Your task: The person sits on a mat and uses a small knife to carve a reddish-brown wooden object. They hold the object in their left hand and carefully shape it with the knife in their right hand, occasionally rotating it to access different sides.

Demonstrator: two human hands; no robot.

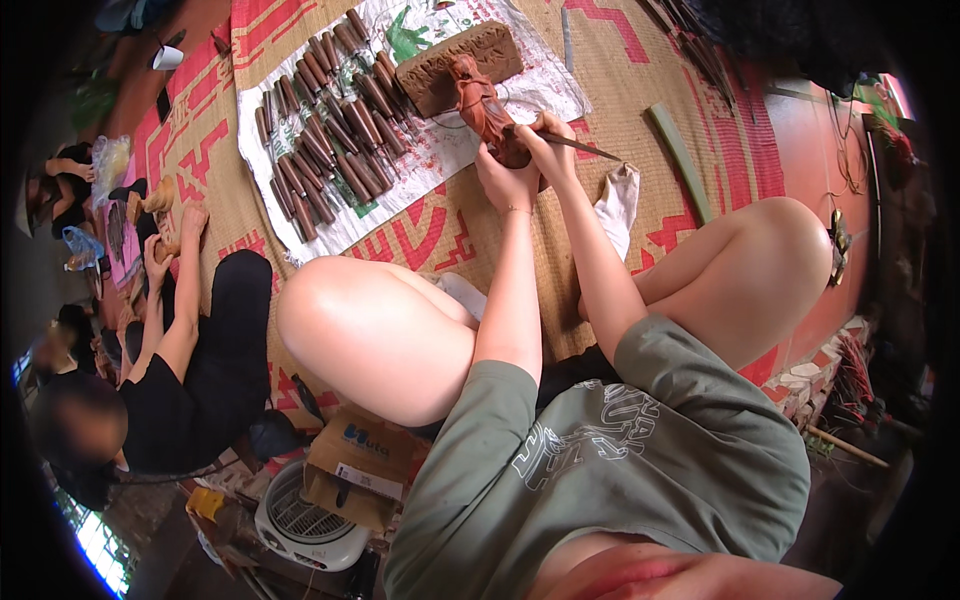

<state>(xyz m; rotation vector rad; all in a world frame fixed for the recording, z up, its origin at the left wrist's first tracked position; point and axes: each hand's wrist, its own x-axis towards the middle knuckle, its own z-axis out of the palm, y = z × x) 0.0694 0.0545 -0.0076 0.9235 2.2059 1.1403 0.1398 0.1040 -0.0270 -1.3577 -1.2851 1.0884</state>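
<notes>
My left hand (508,182) is closed round the lower end of a reddish-brown carved wooden figurine (478,100). The figurine lies tilted, its upper part resting against a brown wooden block (430,80) with a carved side. Close beside it, my right hand (550,148) pinches a thin, dark, tapering tool (592,151), which points out to the right. The tool's other end is hidden by my fingers and the figurine, so its exact kind does not show. Under the block spreads a white sack (440,160), where several carving chisels (335,125) with brown handles lie in rows.
A patterned red and straw mat (400,243) covers the floor. Right of my hands lie a white cloth (618,205) and a green curved strip (680,160). On the left a person in black (200,370) holds a wooden piece. A cardboard box (355,460) and fan (312,515) stand behind.
</notes>
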